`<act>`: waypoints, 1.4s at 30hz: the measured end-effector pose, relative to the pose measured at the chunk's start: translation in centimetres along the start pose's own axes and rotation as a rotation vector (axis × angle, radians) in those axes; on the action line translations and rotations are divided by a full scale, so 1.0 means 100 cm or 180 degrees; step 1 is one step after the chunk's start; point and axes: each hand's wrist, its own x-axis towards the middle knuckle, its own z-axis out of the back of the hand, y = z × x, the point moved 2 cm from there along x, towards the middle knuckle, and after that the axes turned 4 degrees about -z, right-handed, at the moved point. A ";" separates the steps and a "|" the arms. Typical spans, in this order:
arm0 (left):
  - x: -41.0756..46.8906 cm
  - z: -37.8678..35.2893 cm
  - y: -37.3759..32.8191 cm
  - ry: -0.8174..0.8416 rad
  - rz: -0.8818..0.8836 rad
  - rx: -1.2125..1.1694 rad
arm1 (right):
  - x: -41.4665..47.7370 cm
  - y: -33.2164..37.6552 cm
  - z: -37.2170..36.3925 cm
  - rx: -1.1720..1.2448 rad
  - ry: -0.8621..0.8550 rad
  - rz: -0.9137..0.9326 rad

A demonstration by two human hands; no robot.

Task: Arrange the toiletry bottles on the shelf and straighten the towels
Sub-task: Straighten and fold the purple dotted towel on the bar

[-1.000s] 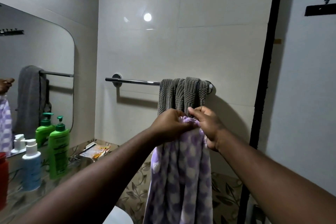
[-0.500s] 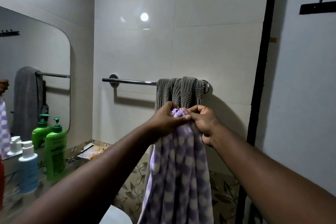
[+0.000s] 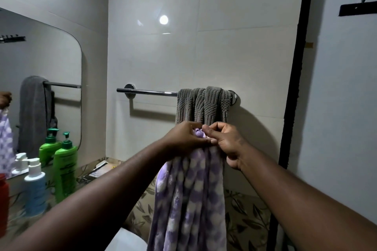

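Note:
A purple-and-white checked towel (image 3: 189, 199) hangs bunched from both my hands just below the chrome towel bar (image 3: 151, 92). My left hand (image 3: 183, 140) grips its gathered top edge, and my right hand (image 3: 226, 142) pinches the same top edge right beside it. A grey ribbed towel (image 3: 204, 106) is bunched at the bar's right end, directly behind my hands. On the shelf at the left stand a green pump bottle (image 3: 65, 166), a blue pump bottle with a white top (image 3: 34, 189) and a red bottle (image 3: 3, 199) at the frame's edge.
A wall mirror (image 3: 40, 87) at the left reflects the bottles and towels. A flat packet (image 3: 102, 169) lies on the shelf (image 3: 85, 177) near the corner. A black vertical frame (image 3: 293, 87) runs down the right, and a white rounded object (image 3: 126, 240) sits below.
My hands have lifted the purple towel's bunched top edge closer to the grey towel and the bar. The bottles have stayed where they were.

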 end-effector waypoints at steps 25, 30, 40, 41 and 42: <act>0.001 0.029 0.007 -0.1550 0.0019 -0.0487 | -0.011 -0.038 0.010 0.0083 0.0643 -0.0315; -0.002 0.027 0.004 -0.0884 -0.0001 -0.0044 | -0.007 -0.046 0.004 -0.0131 -0.0056 -0.0023; -0.001 0.011 0.005 -0.0706 0.0232 -0.0278 | -0.004 -0.023 0.006 0.0185 -0.0042 -0.0083; 0.000 0.014 0.005 -0.1025 0.0287 -0.0431 | -0.007 -0.028 0.006 0.0230 0.0111 -0.0234; 0.000 0.018 0.007 -0.1278 0.0330 -0.0467 | -0.010 -0.035 0.006 0.0255 0.0207 -0.0307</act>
